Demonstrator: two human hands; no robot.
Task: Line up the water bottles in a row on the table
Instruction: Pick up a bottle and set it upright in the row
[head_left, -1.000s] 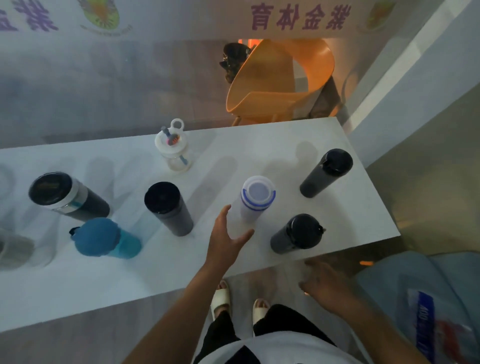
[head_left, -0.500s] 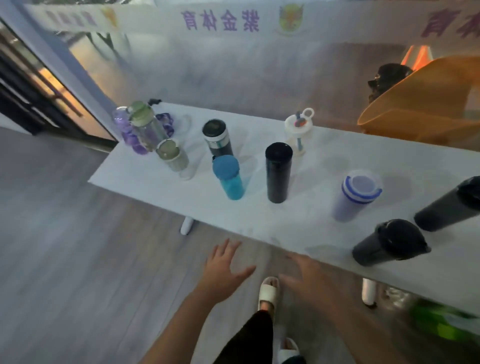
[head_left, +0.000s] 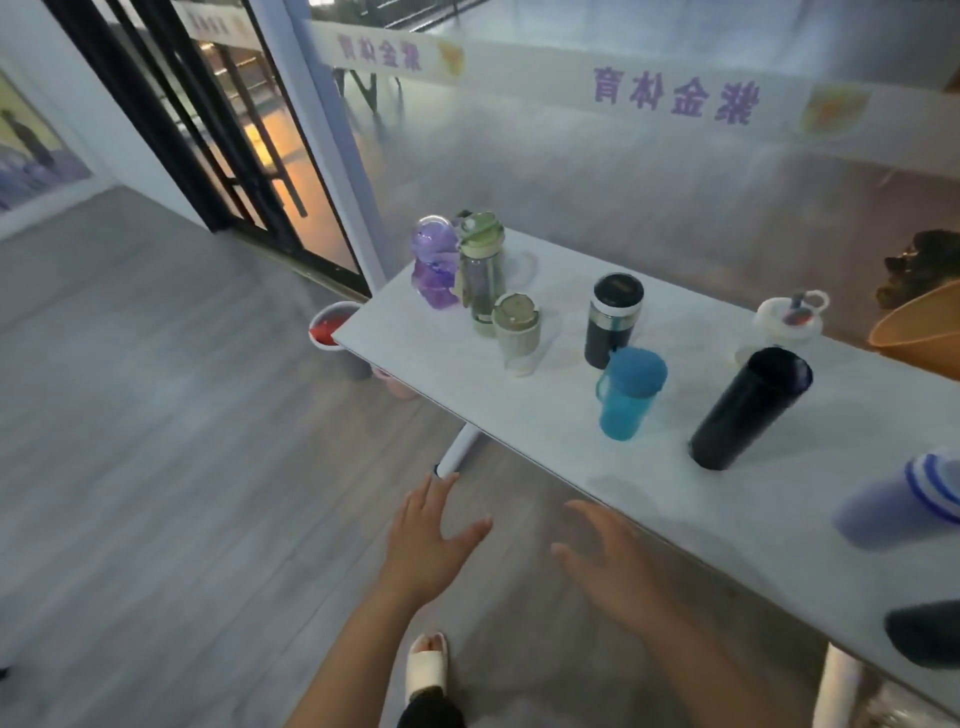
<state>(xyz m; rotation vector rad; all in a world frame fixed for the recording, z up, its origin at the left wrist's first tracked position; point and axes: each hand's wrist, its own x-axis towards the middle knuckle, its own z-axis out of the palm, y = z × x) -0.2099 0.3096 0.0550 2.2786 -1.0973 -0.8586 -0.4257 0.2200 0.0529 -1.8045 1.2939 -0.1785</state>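
Water bottles stood scattered upright across the white tabletop (head_left: 519, 415), not in a single row. Near its far left corner, a purple bottle (head_left: 435, 262), a tall green-lidded bottle (head_left: 482, 270) and a short pale green cup (head_left: 517, 332) clustered close together, possibly touching. Further along sat a dark flask with a silver band (head_left: 612, 319), and just in front of it, toward the near edge, a teal cup with a blue lid (head_left: 629, 392). A tall black bottle (head_left: 748, 408) stood to the right of that, with a white bottle with a loop handle (head_left: 788, 325) behind it near the far edge. A blurred lavender bottle with a blue-striped lid (head_left: 904, 501) and a dark bottle (head_left: 927, 631) were cut off at the right of the view.

Both hands hovered off the near edge, above the grey wooden floor (head_left: 156, 467). The left hand (head_left: 428, 540) was spread flat, fingers apart, holding nothing. The right hand (head_left: 608, 561) was likewise spread wide and empty, just beside the table's near edge.
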